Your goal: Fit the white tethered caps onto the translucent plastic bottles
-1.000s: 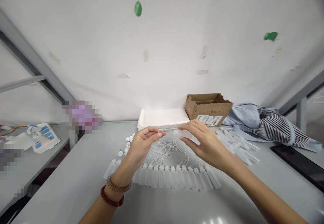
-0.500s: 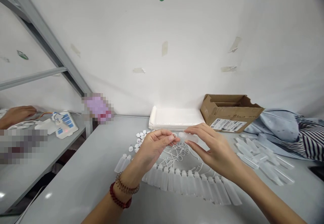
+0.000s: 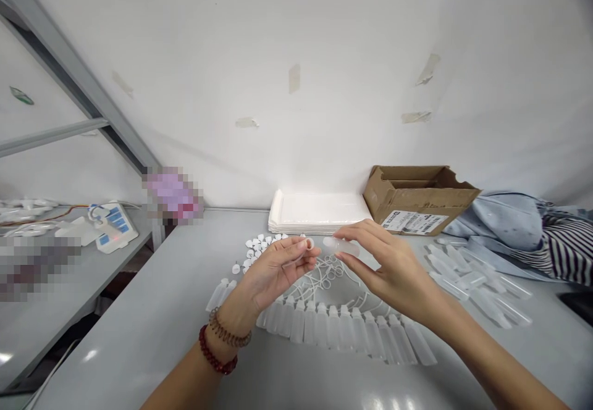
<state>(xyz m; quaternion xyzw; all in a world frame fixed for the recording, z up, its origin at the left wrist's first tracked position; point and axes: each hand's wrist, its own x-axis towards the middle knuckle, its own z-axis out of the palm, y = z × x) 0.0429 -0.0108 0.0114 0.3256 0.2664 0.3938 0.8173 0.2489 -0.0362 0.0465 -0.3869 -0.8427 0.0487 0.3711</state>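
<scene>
My left hand pinches a small white ring between thumb and forefinger, the other fingers loosely curled. Facing it, my right hand grips a translucent plastic bottle, its neck pointing left toward the ring with a small gap between. Below both hands lies a tangle of white looped straps. A row of similar translucent bottles lies on the table in front, necks facing away from me. Several white caps are scattered left of the straps, partly hidden behind my left hand.
White flat packets are stacked against the wall, beside an open cardboard box. More clear plastic pieces lie in a pile at right, near blue cloth. A power strip rests on the neighbouring table.
The ring and the bottle neck have drawn slightly apart, and my left hand has turned a little. The view has shifted slightly. Another person's hand at far left is no longer visible.
</scene>
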